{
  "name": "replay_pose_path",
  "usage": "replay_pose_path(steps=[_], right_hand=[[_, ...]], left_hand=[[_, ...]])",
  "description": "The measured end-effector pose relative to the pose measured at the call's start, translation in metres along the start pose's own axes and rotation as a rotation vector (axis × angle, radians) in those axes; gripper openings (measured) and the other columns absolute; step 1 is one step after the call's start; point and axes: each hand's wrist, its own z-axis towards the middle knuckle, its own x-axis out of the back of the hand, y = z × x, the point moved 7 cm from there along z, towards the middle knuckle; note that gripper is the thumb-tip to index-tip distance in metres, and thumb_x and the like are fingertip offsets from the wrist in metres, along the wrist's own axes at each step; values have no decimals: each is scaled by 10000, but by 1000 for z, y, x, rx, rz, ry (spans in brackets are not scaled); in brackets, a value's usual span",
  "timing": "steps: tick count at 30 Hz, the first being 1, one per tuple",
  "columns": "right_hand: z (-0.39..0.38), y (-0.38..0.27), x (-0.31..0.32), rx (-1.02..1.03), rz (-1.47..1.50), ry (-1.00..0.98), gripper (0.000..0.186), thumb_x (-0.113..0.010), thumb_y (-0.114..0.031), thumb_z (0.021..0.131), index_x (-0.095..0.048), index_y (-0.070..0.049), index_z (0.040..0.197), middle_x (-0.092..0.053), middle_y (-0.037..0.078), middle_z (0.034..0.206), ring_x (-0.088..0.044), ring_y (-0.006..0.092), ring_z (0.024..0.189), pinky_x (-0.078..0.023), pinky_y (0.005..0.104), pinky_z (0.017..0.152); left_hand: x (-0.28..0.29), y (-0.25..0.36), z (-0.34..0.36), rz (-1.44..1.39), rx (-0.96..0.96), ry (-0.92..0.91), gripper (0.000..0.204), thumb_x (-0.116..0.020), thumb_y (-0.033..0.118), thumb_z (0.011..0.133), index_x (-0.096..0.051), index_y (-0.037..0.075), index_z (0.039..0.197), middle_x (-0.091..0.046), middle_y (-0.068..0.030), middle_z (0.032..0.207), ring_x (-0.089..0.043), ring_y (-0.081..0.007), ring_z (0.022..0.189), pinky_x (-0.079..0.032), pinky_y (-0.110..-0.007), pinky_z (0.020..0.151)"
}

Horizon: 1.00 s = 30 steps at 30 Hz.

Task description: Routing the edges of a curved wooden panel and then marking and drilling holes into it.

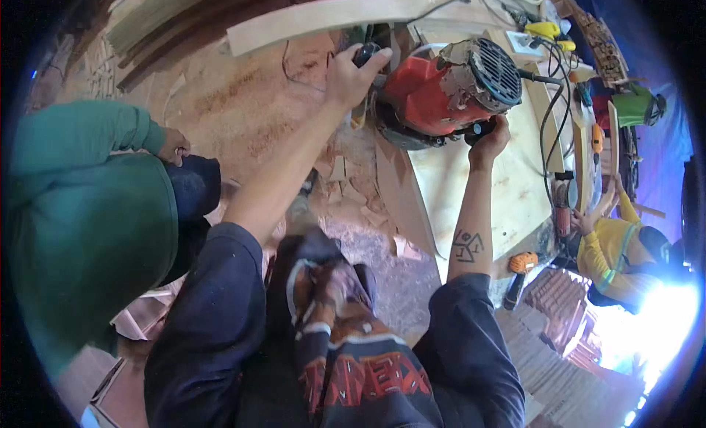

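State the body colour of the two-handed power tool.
The power tool's body is mostly red, clearest in the head view.

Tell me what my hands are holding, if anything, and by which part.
A red power tool: the left hand grips its left black knob, the right hand its right black handle.

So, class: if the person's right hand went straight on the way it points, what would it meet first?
The right hand would first press the black handle it grips; beyond that, probably the red power tool, though depth is unclear.
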Motion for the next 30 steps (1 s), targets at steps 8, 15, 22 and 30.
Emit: replay_pose_path(steps=[8, 15, 22, 30], right_hand=[[-8, -1, 14, 78, 64, 115, 427, -408, -279, 877, -522, 49, 1126, -577, 124, 1092, -576, 212, 981, -473, 337, 835], [-12, 10, 14, -36, 359, 91, 482, -302, -341, 935, -453, -12, 1254, -515, 136, 1220, -546, 246, 1061, -489, 379, 891], [-16, 37, 33, -208, 353, 234, 529, -216, -410, 961, -400, -60, 1313, -464, 111, 1301, -486, 249, 1153, -425, 396, 979], [-20, 32, 29, -186, 264, 240, 530, -225, -412, 959, -397, -59, 1315, -464, 114, 1301, -487, 252, 1152, -425, 397, 978]], left_hand=[[4, 19, -15, -6, 64, 41, 371, -667, 382, 744, -588, 27, 668, -523, -48, 528, -490, -135, 503, -395, -297, 496], [5, 34, -14, 22, -25, 39, 348, -675, 346, 749, -567, 22, 679, -490, -48, 527, -454, -113, 495, -375, -284, 482], [5, 34, -16, 21, 65, -35, 335, -677, 329, 743, -569, 16, 690, -502, -68, 530, -463, -134, 475, -375, -285, 476], [3, 32, -14, 28, 30, -57, 329, -677, 321, 740, -571, 16, 681, -514, -82, 521, -506, -160, 467, -390, -295, 470]])
